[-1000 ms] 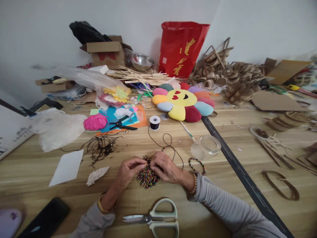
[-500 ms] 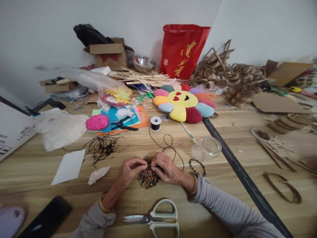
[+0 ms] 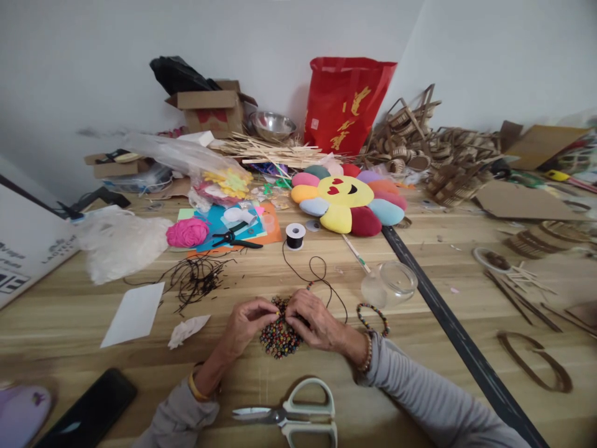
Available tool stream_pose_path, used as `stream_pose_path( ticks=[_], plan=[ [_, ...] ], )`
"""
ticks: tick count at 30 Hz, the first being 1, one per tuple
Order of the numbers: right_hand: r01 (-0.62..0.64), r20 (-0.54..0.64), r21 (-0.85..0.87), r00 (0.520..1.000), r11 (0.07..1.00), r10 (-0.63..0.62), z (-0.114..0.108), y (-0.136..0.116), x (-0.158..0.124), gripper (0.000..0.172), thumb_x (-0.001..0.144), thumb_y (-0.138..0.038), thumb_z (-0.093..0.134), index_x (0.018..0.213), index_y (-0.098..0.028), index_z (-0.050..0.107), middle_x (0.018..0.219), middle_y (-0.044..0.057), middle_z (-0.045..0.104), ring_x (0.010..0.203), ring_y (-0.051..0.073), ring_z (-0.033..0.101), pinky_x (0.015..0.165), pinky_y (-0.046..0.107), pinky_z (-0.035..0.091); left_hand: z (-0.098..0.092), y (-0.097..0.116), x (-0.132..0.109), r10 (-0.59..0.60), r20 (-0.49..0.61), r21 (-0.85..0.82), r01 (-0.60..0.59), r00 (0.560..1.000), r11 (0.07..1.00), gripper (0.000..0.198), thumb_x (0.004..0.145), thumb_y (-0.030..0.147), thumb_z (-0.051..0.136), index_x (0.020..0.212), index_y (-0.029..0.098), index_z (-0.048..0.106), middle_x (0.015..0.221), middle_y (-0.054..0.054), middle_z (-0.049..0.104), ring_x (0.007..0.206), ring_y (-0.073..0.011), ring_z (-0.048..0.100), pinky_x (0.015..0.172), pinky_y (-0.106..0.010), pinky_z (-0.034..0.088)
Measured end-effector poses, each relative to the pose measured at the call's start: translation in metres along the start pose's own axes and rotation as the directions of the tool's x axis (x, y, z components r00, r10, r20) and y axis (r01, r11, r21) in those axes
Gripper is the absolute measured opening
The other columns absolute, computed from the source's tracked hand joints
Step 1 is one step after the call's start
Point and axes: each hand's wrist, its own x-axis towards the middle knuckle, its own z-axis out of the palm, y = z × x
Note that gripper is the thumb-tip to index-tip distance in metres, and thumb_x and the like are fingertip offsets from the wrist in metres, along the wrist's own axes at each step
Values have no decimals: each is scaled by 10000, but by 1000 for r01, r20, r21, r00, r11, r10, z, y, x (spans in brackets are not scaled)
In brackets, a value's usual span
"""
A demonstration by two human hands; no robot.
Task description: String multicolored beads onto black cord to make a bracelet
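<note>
Over a pile of small multicoloured beads [image 3: 280,342], my left hand [image 3: 247,322] is closed in a pinch on a tiny yellow bead [image 3: 277,313]. Close beside it, my right hand [image 3: 316,318] is closed, its fingertips hidden behind its own knuckles. A black cord [image 3: 293,269] runs from a white spool [image 3: 295,235] in loops to my right hand, with a few beads threaded on it just above the knuckles. The cord's end is hidden by the fingers. A finished-looking beaded bracelet [image 3: 383,320] lies near my right wrist.
Scissors [image 3: 284,412] lie before me, a glass jar [image 3: 392,283] to the right. Cut black cord pieces [image 3: 198,280], white paper [image 3: 134,314], pliers [image 3: 231,238] and pink yarn [image 3: 187,231] are at left. A flower cushion [image 3: 349,196] and red bag [image 3: 349,106] stand behind.
The view has shifted slightly, so the background sits a little lower. Both hands keep nearly the same pinched pose over the beads.
</note>
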Motion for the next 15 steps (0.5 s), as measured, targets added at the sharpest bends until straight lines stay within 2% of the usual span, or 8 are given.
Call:
stream_pose_path(
  ticks=[6,15],
  plan=[
    [-2,-8,-7,1000,1000,2,2,2,-1,101,934,-189,419,853,-188,480,777,63,580,757,187,510,735,336,426,2,-2,1,50,6,-19,-49,999,999,149,641,287,782,680,149,741,694,-54,712,665,-163,635,650,-252,515],
    [14,-32,-12,999,1000,-14,3,3,-2,96,937,-188,423,861,-188,482,778,60,577,751,183,496,724,327,416,2,-6,1,63,19,-13,-63,998,998,139,644,273,779,678,144,739,702,-56,709,682,-167,637,663,-255,516]
  ],
)
